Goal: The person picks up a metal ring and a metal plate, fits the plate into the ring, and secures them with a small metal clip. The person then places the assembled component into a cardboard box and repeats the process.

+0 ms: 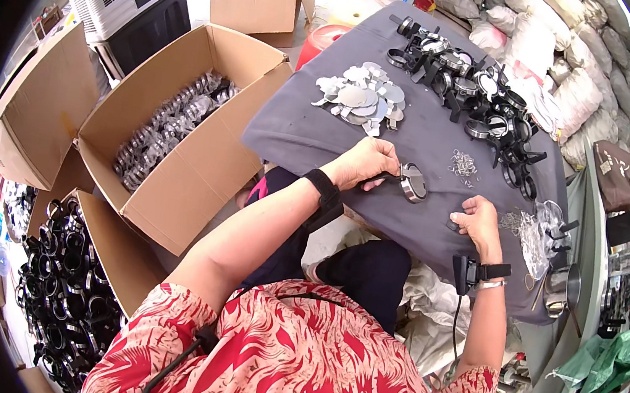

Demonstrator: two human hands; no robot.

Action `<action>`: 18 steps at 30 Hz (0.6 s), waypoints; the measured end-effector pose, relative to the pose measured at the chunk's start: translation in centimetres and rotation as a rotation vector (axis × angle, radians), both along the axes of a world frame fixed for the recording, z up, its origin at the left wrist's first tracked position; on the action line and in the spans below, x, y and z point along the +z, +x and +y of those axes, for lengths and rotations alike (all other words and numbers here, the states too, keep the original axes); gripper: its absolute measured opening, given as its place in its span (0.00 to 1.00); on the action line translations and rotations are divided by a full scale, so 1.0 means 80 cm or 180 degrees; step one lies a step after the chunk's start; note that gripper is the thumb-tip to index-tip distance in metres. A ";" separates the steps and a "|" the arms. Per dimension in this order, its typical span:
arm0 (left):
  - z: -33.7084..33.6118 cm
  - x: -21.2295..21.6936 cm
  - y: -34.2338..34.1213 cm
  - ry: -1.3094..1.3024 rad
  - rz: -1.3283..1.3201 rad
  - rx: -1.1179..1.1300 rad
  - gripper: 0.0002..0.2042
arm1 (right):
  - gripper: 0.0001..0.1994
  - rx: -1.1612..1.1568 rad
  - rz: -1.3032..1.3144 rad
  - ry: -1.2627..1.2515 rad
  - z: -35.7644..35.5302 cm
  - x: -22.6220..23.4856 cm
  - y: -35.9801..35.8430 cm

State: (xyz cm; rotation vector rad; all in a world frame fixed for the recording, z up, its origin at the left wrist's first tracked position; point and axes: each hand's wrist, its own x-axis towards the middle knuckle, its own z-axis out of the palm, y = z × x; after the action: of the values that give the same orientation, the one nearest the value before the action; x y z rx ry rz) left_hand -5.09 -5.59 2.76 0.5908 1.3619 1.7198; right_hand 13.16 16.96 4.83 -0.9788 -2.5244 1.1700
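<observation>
My left hand (368, 164) is closed round the black handle of a round metal-rimmed piece (413, 182), its ring pointing right over the grey cloth. To the right, my right hand (477, 223) is low over the cloth near the table's front edge, thumb and fingers pinched together. A small dark bit shows at its fingertips, too small to name. Beyond my left hand lies a heap of flat grey discs with tabs (364, 96). Small metal bits (463, 166) are scattered between the hands, farther back. A long pile of black-handled metal rings (461, 81) runs along the far right.
Clear plastic bags (539, 239) and a dark metal bowl (565, 288) sit at the table's right edge. On the left stand a carton (175, 212) of plastic-wrapped pieces and a heap of black ring pieces (67, 286). White sacks (531, 43) are stacked behind.
</observation>
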 end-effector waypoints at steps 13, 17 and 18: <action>-0.003 0.001 0.003 -0.0021 0.0018 0.0012 0.04 | 0.08 0.1618 0.1226 -0.0654 -0.106 0.022 -0.049; -0.004 -0.001 0.000 -0.0017 0.0087 -0.0035 0.04 | 0.07 0.1761 0.1478 0.0717 -0.118 0.023 -0.067; -0.003 0.000 -0.002 -0.0036 0.0103 -0.0016 0.03 | 0.08 0.1823 0.1546 0.1370 -0.118 0.024 -0.071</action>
State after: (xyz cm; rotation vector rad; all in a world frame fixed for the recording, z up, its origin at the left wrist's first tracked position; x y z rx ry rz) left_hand -5.23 -5.81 2.74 0.6177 1.3908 1.7042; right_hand 7.46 7.48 6.75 0.1347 -2.5220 0.7778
